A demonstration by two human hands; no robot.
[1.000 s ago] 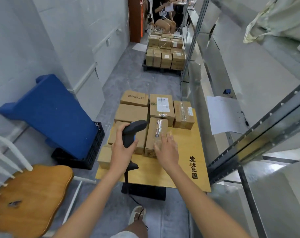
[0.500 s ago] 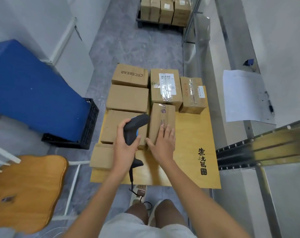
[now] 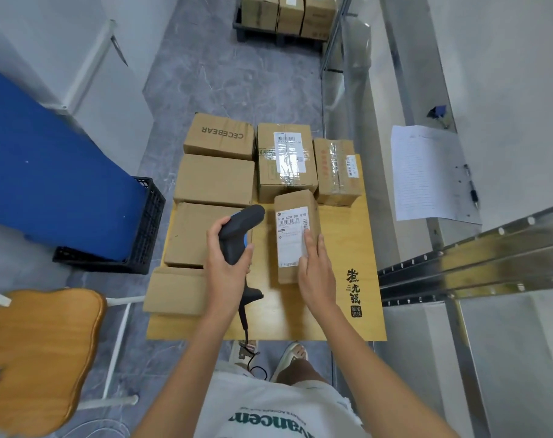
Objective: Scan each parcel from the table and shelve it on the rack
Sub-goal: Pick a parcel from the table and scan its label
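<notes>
At the centre of the frame, the left hand (image 3: 227,267) has its grip wrapped round a black barcode scanner (image 3: 241,228), nose aimed to the upper right. Just to its right, the right hand (image 3: 316,273) rests with straight, relaxed fingers against the labelled parcel (image 3: 295,235), which lies label-up on the wooden worktop (image 3: 344,235). More cardboard boxes (image 3: 215,180) crowd the worktop's upper and left parts. The metal rack (image 3: 477,257) runs along the right side.
</notes>
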